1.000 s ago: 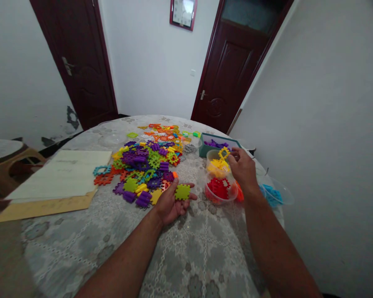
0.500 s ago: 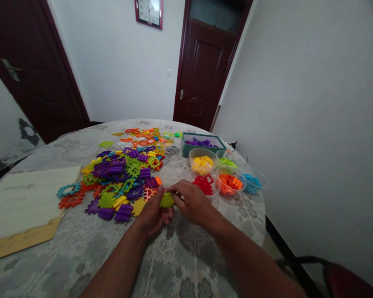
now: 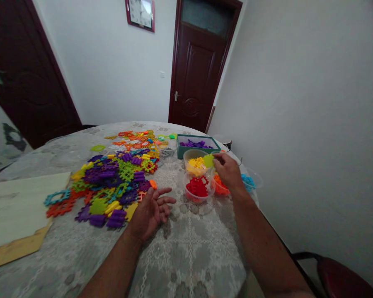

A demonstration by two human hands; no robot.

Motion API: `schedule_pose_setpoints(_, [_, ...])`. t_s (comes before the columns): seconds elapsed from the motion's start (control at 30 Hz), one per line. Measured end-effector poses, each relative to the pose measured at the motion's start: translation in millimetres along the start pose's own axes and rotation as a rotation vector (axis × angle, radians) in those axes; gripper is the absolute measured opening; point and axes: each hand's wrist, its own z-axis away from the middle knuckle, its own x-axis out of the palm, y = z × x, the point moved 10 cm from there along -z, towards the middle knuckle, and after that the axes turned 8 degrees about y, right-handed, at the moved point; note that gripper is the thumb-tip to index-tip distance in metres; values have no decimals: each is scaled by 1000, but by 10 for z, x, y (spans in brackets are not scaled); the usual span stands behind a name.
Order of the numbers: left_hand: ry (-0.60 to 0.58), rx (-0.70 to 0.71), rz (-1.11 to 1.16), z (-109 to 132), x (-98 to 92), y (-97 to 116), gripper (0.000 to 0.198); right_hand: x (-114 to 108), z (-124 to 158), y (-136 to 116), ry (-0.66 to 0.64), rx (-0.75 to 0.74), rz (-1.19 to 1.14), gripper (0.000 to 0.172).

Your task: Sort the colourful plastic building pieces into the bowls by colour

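Note:
A flat lime-green toothed building piece (image 3: 208,161) is pinched in my right hand (image 3: 227,169), above the clear bowls on the right. Just left of it is the bowl of yellow pieces (image 3: 196,165), with the bowl of red pieces (image 3: 197,187) nearer to me. Orange pieces (image 3: 220,185) lie in a bowl partly hidden by my right hand. Palm up and fingers apart, my left hand (image 3: 152,211) holds nothing beside the heap of mixed colourful pieces (image 3: 112,176). A small orange piece (image 3: 153,184) lies close to its fingertips.
Behind the bowls stands a green-rimmed box (image 3: 199,142) with purple pieces. Blue pieces (image 3: 248,181) fill a bowl at the right edge. A small bowl of grey pieces (image 3: 168,149) stands beside the heap. Paper and cardboard (image 3: 18,211) lie on the left; a chair (image 3: 338,273) is at lower right.
My right hand has carried the lime-green piece away from my left hand, right and farther over the bowls. My left hand has let go and opened. The view has shifted slightly.

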Motion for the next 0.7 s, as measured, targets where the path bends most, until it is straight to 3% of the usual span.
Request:
schedule_pose_setpoints(0.13, [89,192,-4,50,-88,208,50,-462,-317,310,308,-37,257,42])
schedule_pose_setpoints(0.23, [206,405,-32,152,-181,469,43,-463,-170,157,355,-68,221,38])
schedule_pose_setpoints(0.33, [396,642,-112,366,-308,770,33,-58,333,-354,131,-163,-3,29])
schedule_pose_setpoints(0.4, [580,785,-204,582,-417,964,26,372,868,-807,-132,-310,-119,26])
schedule_pose_setpoints(0.47, [767,897,-330,825,-515,1143,21,724,1429,-1119,-302,-435,-183,33])
schedule_pose_setpoints(0.57, [986,1004,-581,1144,-638,1383,20,1131,2024,-1163,-404,-501,-92,54])
schedule_pose_setpoints(0.7, [1155,996,-1117,1290,-847,1553,32,1467,2349,-926,-502,-517,99,67])
